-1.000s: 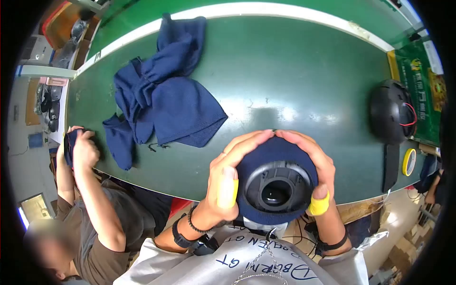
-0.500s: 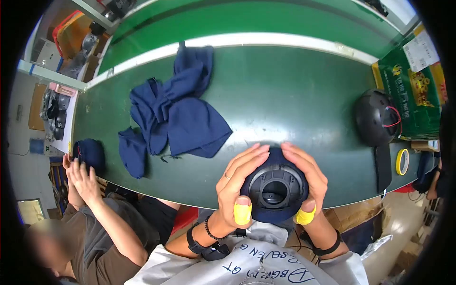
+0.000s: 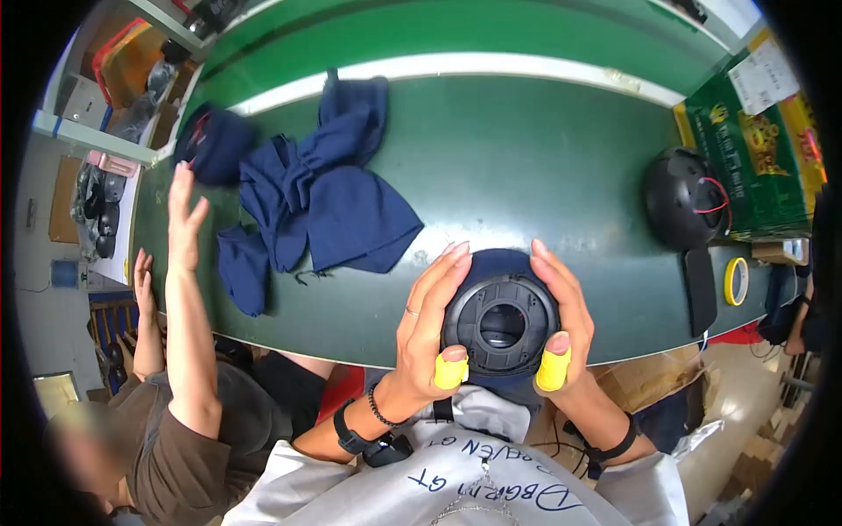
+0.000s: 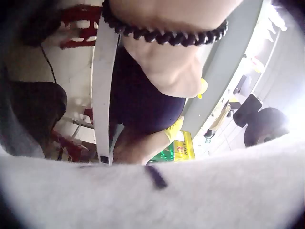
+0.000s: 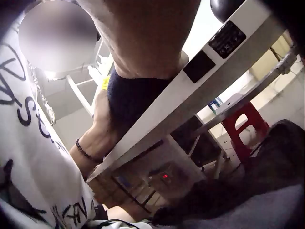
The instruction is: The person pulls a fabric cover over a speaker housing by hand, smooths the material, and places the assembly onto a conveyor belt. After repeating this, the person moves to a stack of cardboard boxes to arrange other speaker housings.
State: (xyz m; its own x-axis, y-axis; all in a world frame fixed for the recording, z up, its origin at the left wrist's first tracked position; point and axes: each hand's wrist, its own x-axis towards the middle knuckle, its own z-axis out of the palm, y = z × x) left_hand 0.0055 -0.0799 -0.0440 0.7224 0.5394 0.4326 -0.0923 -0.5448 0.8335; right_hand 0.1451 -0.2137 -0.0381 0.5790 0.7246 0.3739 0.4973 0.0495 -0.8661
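Note:
A round black shell with a central hole (image 3: 474, 326), wrapped in dark blue cloth, is held upright between both hands at the table's front edge. The left hand (image 3: 430, 329) curves round one side and the right hand (image 3: 566, 324) round the other, each thumb in yellow tape near the rim. In the left wrist view the blue cloth (image 4: 143, 102) lies beyond the left hand (image 4: 167, 71). The right wrist view shows the cloth (image 5: 133, 98) below the right hand (image 5: 143, 38), with the ring's face hidden.
Crumpled blue cloth pieces (image 3: 351, 215) lie left of centre on the green table (image 3: 517, 158). At the right are a black shell with a red wire (image 3: 680, 197), a black slab (image 3: 699, 294), a tape roll (image 3: 736, 280) and a green box (image 3: 745, 145). A person (image 3: 175, 421) reaches in at the left.
The held shell has come slightly lower and its open face has turned toward the view. At the left, the neighbour's covered blue piece has moved up the table, away from that person's outstretched hand.

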